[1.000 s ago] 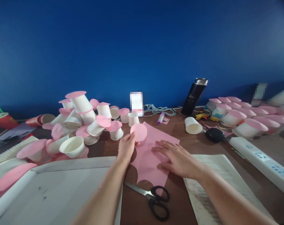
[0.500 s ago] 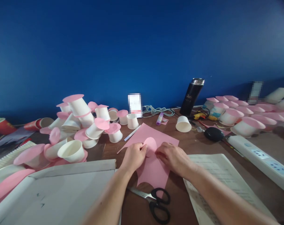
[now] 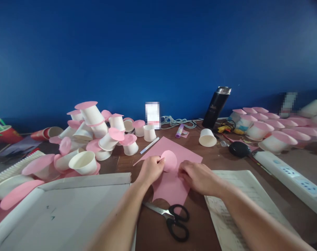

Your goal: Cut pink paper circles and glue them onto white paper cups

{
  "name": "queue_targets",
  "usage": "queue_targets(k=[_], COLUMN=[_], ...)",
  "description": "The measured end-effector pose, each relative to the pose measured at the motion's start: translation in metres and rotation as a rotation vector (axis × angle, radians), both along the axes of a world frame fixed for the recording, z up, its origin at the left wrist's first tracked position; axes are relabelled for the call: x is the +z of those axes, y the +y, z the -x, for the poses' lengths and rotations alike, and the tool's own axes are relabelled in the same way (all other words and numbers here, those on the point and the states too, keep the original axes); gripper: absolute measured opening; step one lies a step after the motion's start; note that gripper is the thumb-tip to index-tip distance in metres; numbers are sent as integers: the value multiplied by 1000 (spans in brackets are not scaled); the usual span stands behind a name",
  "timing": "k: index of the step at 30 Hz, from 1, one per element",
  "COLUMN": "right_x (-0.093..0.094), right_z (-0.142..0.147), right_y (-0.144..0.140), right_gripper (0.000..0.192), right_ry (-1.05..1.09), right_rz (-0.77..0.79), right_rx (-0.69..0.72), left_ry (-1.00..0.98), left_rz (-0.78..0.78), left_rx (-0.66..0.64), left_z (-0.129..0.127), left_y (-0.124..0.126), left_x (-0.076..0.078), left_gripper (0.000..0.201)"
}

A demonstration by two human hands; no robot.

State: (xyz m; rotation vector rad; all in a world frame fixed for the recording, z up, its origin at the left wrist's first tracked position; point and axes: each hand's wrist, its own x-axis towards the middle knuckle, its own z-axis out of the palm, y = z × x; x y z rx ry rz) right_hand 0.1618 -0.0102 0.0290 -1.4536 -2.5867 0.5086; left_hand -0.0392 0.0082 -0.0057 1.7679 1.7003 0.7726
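Between the thumb and fingers of my left hand (image 3: 153, 168) is the left edge of a pink paper circle (image 3: 169, 161). Beneath it lies a larger pink paper sheet (image 3: 168, 186) with curved cut-outs along its near edge. My right hand (image 3: 196, 174) rests over the sheet just right of the circle, a small gap between them. Its fingers are curled together, and whatever may be in them is hidden. Black-handled scissors (image 3: 177, 219) lie on the table closest to me. A white pen (image 3: 149, 145) and a purple glue stick (image 3: 179, 131) lie beyond the sheet.
Paper cups with pink circles (image 3: 91, 115) crowd the left, behind a white box lid (image 3: 77, 209). More topped cups (image 3: 277, 141) stand at right. A bare paper cup (image 3: 207, 138), black bottle (image 3: 216, 108), power strip (image 3: 291, 176) and written paper (image 3: 234, 181) surround the sheet.
The view has shifted slightly. My right hand has drawn away to the right from the circle's edge, while my left hand still pinches the circle, more of which now shows.
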Motion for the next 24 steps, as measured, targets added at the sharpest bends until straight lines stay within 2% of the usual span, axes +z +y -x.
queue_targets(k=[2,3,4,6,8,9,10,11,15,19,24], right_x=[11,16,21,28,28,27,24,22,10,-4,-15], right_z=[-6,-8,-10,-10,-8,-6,-4,-3,4,9,6], right_y=[-3,-5,-8,-14,-19,-20,-20,-19,-7,5,16], right_gripper=[12,12,14,23,37,42,43,42,41,39,37], right_ry=[143,213,273,347,356,362,375,398,507,605,620], right_rz=[129,235,376,763,1120,1204,1209,1145,729,503,348], right_rx=[73,163,287,520,609,584,523,439,117,-19,-151], left_ry=[-108,-167,-217,-269,-281,-286,-292,-296,-309,-399,-562], left_rz=[57,89,117,151,159,160,157,152,122,143,165], left_rx=[12,15,16,17,18,17,16,15,8,21,95], left_z=[1,1,1,2,2,2,2,2,2,2,5], left_y=[2,3,4,5,5,5,5,5,2,1,5], left_x=[-4,-6,-8,-11,-13,-14,-14,-13,-8,-5,-4], left_gripper=[37,36,34,33,33,33,33,34,32,31,31])
